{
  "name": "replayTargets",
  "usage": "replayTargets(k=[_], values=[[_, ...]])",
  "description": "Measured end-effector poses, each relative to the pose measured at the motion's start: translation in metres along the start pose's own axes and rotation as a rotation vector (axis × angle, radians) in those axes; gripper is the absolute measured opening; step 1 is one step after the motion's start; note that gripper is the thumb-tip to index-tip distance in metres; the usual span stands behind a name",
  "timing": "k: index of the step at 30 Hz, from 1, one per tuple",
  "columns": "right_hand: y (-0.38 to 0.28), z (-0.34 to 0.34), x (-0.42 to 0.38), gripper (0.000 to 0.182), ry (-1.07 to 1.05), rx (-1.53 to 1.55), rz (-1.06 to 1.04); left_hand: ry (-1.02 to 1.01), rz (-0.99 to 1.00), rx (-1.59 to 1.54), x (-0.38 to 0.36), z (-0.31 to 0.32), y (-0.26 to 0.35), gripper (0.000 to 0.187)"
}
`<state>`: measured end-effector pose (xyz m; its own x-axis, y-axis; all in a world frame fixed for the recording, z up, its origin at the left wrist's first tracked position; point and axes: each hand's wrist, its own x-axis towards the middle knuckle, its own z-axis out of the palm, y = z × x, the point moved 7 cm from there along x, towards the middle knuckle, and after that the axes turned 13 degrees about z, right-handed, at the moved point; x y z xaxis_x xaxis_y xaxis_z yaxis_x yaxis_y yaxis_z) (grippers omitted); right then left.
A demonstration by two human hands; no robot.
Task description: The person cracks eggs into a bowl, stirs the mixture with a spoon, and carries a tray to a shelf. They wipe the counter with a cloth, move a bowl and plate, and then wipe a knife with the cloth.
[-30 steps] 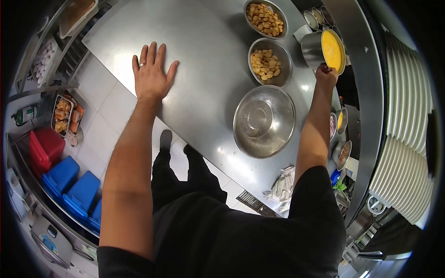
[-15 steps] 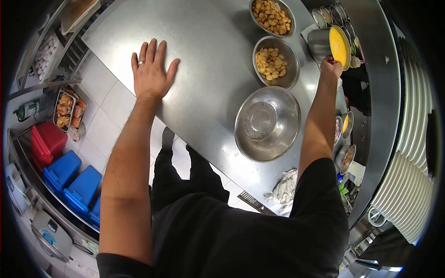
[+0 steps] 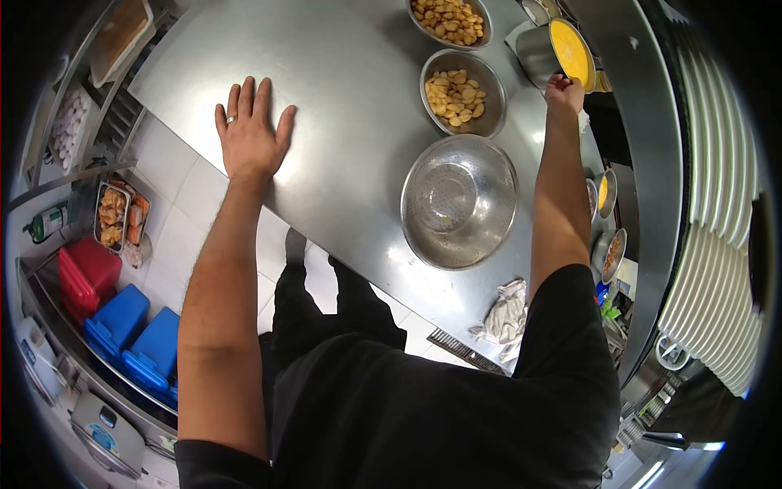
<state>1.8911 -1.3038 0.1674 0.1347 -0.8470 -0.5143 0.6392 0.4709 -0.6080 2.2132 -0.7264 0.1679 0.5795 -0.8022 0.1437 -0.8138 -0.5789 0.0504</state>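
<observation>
My left hand (image 3: 251, 138) lies flat on the steel table (image 3: 342, 106), fingers spread, a ring on one finger. Over at the far right, my right hand (image 3: 565, 93) is closed at the near rim of a deep metal pot (image 3: 534, 55). Yellow liquid (image 3: 570, 50) fills the pot, which appears tilted in this view. Two metal bowls of peeled, yellowish potato pieces stand left of the pot: a nearer bowl (image 3: 496, 104) and a farther bowl (image 3: 489, 28). Closer to my body sits a perforated metal colander (image 3: 494, 234) with a tiny yellowish bit inside.
A crumpled cloth (image 3: 505, 314) lies at the table's near right corner. Small bowls of ingredients, one with yellow contents (image 3: 604, 194), line the right side below a steel shelf with stacked plates (image 3: 717, 318). Blue bins (image 3: 119, 318), a red bin (image 3: 88, 273) and an egg tray (image 3: 73, 126) are at left.
The whole view has shifted, so the table things appear farther left and higher. My left hand stays flat on the table and my right hand stays closed at the pot's rim.
</observation>
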Motion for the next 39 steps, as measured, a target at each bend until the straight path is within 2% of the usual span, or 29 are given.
replayTargets(k=[4,6,7,11,13,14,15,16,19,21,24,25,28,29,31,33,35,36,37,38,39], values=[[0.002,-0.003,-0.008,0.012,-0.004,-0.040,0.043,-0.011,0.006,0.013,0.000,0.000,-0.001,0.068],[-0.001,-0.009,-0.016,0.021,0.045,-0.114,0.028,0.002,0.008,0.008,-0.002,0.001,0.000,0.068],[-0.002,-0.011,-0.020,0.032,0.037,-0.172,0.036,0.014,0.012,0.002,-0.002,0.001,0.000,0.068],[-0.010,-0.038,-0.082,0.038,-0.149,-0.451,0.025,0.028,0.031,0.014,-0.002,0.001,0.000,0.070],[-0.010,-0.088,-0.107,0.031,-0.141,-0.436,0.126,0.047,0.042,-0.008,-0.002,0.001,0.002,0.071],[-0.008,-0.100,-0.160,0.026,-0.082,-0.613,0.016,0.045,0.055,-0.030,-0.001,0.002,0.001,0.072],[-0.004,-0.127,-0.201,0.021,0.002,-0.583,-0.016,0.057,0.065,-0.037,-0.002,0.003,0.001,0.072],[-0.001,-0.152,-0.241,0.022,0.051,-0.646,-0.017,0.069,0.076,-0.040,-0.002,0.004,0.000,0.072],[0.004,-0.242,-0.362,0.018,0.132,-0.975,-0.282,0.063,0.082,-0.058,-0.004,0.000,0.003,0.072],[-0.009,-0.274,-0.454,0.024,0.419,-1.429,-0.656,0.099,0.105,-0.076,-0.006,0.002,0.002,0.073],[-0.030,-0.319,-0.547,0.039,0.606,-1.791,-1.002,0.091,0.115,-0.070,-0.007,-0.002,0.005,0.070],[-0.038,-0.354,-0.557,0.051,0.705,-1.724,-0.841,0.148,0.132,-0.114,-0.008,-0.004,0.003,0.070],[-0.058,-0.424,-0.592,0.062,1.054,-1.595,-0.810,0.330,0.203,-0.336,-0.009,-0.002,-0.011,0.070],[-0.062,-0.444,-0.599,0.070,1.117,-1.522,-0.704,0.406,0.260,-0.437,-0.008,0.005,-0.020,0.069],[-0.068,-0.464,-0.615,0.072,1.166,-1.437,-0.643,0.519,0.226,-0.741,-0.024,0.009,-0.033,0.065],[-0.073,-0.487,-0.622,0.077,1.192,-1.369,-0.551,0.453,0.178,-0.705,-0.057,-0.007,-0.028,0.062],[-0.080,-0.515,-0.614,0.080,1.209,-1.333,-0.546,0.443,0.244,-0.660,-0.101,-0.011,-0.009,0.060],[-0.084,-0.526,-0.608,0.082,1.211,-1.319,-0.539,0.458,0.327,-0.612,-0.127,-0.012,0.008,0.058],[-0.090,-0.533,-0.602,0.084,1.238,-1.333,-0.503,0.416,0.347,-0.804,-0.162,-0.026,0.039,0.057],[-0.097,-0.538,-0.594,0.087,1.258,-1.350,-0.464,0.330,0.418,-0.705,-0.188,-0.012,0.056,0.057],[-0.103,-0.540,-0.587,0.090,1.272,-1.370,-0.429,0.245,0.498,-0.749,-0.220,-0.030,0.094,0.058]])
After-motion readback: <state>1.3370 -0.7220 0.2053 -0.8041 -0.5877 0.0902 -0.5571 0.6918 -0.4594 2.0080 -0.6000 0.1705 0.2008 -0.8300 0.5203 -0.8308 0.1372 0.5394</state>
